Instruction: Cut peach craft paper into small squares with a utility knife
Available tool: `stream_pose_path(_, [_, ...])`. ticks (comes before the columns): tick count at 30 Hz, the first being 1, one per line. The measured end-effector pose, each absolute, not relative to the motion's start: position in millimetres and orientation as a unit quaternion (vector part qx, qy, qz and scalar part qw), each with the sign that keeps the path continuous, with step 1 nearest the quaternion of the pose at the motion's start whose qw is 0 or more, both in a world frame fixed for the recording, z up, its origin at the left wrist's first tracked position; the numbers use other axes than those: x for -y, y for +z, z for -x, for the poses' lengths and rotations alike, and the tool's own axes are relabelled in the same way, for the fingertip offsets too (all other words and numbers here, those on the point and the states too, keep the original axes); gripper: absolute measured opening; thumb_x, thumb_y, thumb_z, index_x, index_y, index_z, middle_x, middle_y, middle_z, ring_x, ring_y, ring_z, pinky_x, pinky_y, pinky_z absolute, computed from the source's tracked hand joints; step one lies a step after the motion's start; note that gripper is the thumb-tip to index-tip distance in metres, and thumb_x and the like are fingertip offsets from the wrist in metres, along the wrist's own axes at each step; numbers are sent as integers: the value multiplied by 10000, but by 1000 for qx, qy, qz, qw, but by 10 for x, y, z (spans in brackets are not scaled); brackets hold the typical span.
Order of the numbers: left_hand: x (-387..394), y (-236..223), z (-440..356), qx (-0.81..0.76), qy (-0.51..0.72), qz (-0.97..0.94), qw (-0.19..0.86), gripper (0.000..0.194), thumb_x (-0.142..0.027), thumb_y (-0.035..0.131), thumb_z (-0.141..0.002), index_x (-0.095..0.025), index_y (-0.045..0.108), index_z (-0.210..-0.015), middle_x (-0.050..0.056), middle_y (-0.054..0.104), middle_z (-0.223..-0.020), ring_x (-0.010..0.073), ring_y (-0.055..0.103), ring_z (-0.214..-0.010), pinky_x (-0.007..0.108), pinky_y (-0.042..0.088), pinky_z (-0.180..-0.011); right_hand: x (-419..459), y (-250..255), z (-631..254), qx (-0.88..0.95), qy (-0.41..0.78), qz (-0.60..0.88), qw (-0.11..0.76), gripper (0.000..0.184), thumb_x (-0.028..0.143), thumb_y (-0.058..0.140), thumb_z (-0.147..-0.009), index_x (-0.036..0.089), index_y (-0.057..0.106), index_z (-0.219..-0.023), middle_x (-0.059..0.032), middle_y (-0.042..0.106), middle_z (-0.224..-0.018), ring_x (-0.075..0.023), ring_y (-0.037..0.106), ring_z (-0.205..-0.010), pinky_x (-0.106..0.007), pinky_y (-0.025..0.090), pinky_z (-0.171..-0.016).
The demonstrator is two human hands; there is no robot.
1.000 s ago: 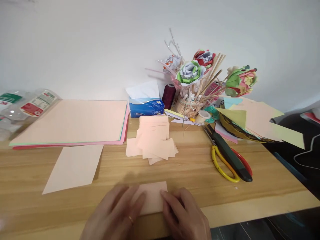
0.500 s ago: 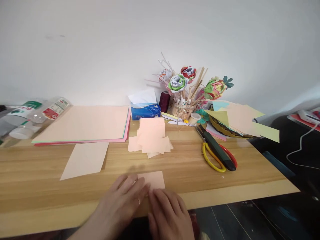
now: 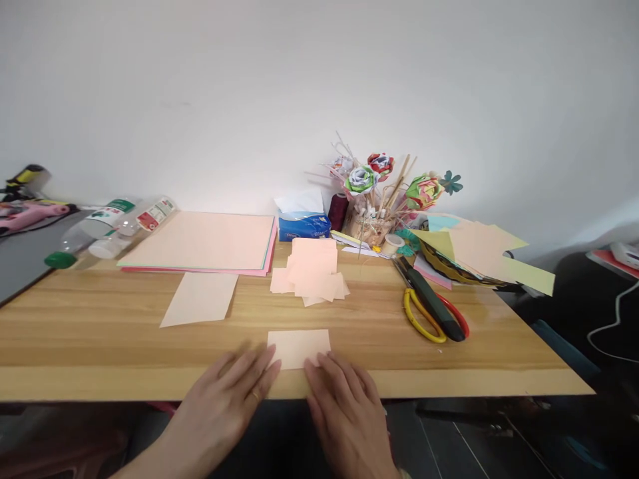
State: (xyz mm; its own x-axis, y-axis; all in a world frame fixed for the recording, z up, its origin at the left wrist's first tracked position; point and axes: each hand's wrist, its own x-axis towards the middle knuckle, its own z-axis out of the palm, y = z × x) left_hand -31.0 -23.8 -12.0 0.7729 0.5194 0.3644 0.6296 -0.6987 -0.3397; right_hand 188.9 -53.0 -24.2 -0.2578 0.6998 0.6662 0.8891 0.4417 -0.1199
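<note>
A small peach paper rectangle (image 3: 298, 348) lies flat near the table's front edge, its long side facing me. My left hand (image 3: 224, 392) touches its lower left corner with outstretched fingertips, and a ring shows on one finger. On the lower right corner rest the fingers of my right hand (image 3: 347, 396), laid forward over the paper. Both hands look open, pressing from above and gripping nothing. Beyond the rectangle sits a loose pile of similar peach paper pieces (image 3: 314, 266). A larger peach sheet (image 3: 202, 299) lies to the left.
Scissors (image 3: 434, 319) and a dark-handled cutter (image 3: 432, 299) lie at right, near a paper-filled basket (image 3: 444, 269). Against the wall stand a tissue pack (image 3: 304, 227), thread spool (image 3: 338, 211) and jar of paper flowers (image 3: 369, 226). Large coloured sheets (image 3: 200, 243) and plastic bottles (image 3: 104, 223) lie left.
My hands have moved apart, from close together over the paper to its two lower corners, uncovering most of it. The camera view has shifted, showing more of the table's left side.
</note>
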Motion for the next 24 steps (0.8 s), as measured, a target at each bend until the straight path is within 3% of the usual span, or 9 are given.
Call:
stream_pose_path(6, [220,-215,424,356,-202,895,178,424,-165,200,-976,-214,548,-1213,-16,582,-1254,159,488,-1171,354,288,-1034,557,-184,-2003,807,-163,496,275,294,214,435,-899,227,596,-1144,-32,633,-1159,-168,538,-1119,-324,352,-936])
stream_pose_path(9, [196,-259,445,332,-193,907,170,407,-129,260,-952,-223,500,-1266,-2,563,-1278,179,399,-1272,395,286,-1057,582,-180,-2120,796,-173,515,268,300,221,427,-897,245,598,-1143,-38,628,-1160,-177,538,-1119,-337,365,-922])
stream_pose_path(12, [156,-298,483,321,-181,916,160,442,-76,304,-910,-224,473,-1290,7,552,-1290,167,365,-1299,359,347,-1033,594,-169,-2240,784,-180,539,249,307,212,411,-901,232,603,-1140,-56,626,-1147,-186,552,-1094,-353,378,-911])
stream_pose_path(18, [138,-371,480,295,-188,923,159,468,-46,333,-872,-177,462,-1303,39,507,-1333,167,394,-1280,329,374,-1029,600,-75,-2009,774,-208,524,287,316,243,433,-897,175,575,-1171,-73,635,-1150,-192,557,-1087,-352,388,-913])
stream_pose_path(21, [140,-346,480,285,-172,924,185,448,-89,386,-864,-174,474,-1295,41,502,-1336,183,435,-1252,322,399,-1007,609,-89,-1736,825,-181,466,265,422,339,468,-881,151,505,-1258,-74,583,-1245,-192,485,-1186,-345,379,-954])
stream_pose_path(24, [129,-313,507,269,-168,925,210,479,-66,387,-832,-184,489,-1285,28,510,-1325,164,493,-1203,281,429,-973,608,-127,-1691,844,-159,455,238,414,407,487,-874,191,533,-1224,-27,568,-1269,-186,478,-1196,-353,374,-978])
